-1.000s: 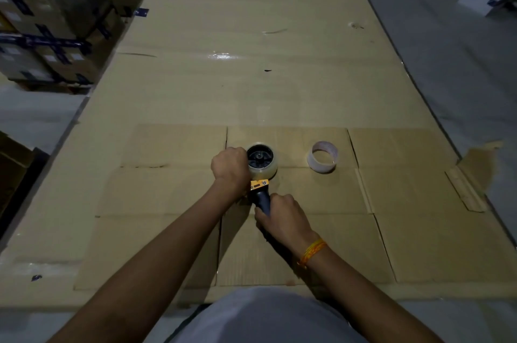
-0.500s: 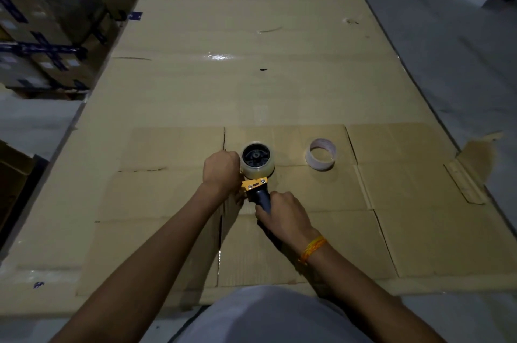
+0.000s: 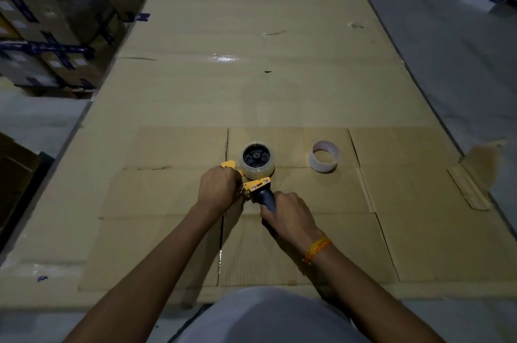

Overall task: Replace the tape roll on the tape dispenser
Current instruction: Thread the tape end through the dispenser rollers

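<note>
Head camera view looks down on a yellow-and-black handheld tape dispenser lying on the flattened brown cardboard that covers the tabletop, with a clear, glossy tape roll seated on its black hub. The dispenser's long axis runs from the dark handle at about 5 o'clock to the roll at about 12 o'clock. The right hand is wrapped fully around the handle, its grip closed tight on it. The left hand sits at 9 o'clock of the roll, curled closed over the yellow front end of the frame; it probably pinches the tape's free end there, though the fingers hide that. An empty, pale cardboard tape core lies apart at 3 o'clock of the roll, nearer the right hand. Judging by this, the fresh roll is already mounted and threading remains; the left hand is the nearer one for drawing tape toward 9 o'clock.
</note>
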`<state>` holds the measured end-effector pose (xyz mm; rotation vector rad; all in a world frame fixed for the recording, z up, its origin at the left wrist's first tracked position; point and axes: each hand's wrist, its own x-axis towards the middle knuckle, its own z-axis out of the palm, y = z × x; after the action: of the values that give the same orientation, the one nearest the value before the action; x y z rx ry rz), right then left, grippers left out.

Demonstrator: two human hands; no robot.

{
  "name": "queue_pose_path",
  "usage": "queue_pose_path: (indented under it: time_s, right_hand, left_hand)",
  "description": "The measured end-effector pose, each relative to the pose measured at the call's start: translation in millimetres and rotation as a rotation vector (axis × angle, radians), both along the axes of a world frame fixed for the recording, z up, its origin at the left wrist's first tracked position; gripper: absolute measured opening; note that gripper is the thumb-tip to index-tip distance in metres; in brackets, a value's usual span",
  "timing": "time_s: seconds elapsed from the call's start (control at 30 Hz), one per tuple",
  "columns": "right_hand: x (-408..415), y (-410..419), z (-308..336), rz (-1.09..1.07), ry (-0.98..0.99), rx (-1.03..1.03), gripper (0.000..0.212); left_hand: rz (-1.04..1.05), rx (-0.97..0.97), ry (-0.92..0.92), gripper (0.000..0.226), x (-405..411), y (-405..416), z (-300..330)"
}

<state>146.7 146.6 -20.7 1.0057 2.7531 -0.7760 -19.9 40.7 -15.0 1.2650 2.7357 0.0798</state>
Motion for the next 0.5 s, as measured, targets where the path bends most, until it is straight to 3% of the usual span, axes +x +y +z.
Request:
queue_pose_path:
  time_s: [0.33,0.5]
  right_hand:
    - [3.9,5.1,-0.9,0.027,0.009,0.009,0.040]
    - [5.8,10.2,-1.7,0.040,0.016,-0.004,0.040]
  left_hand:
    - [0.019,0.110,0.039,0.015,8.4,-27.7,-21.7]
    - [0.114,0.198,-0.028,0.021,0.8,-51.8,-25.6]
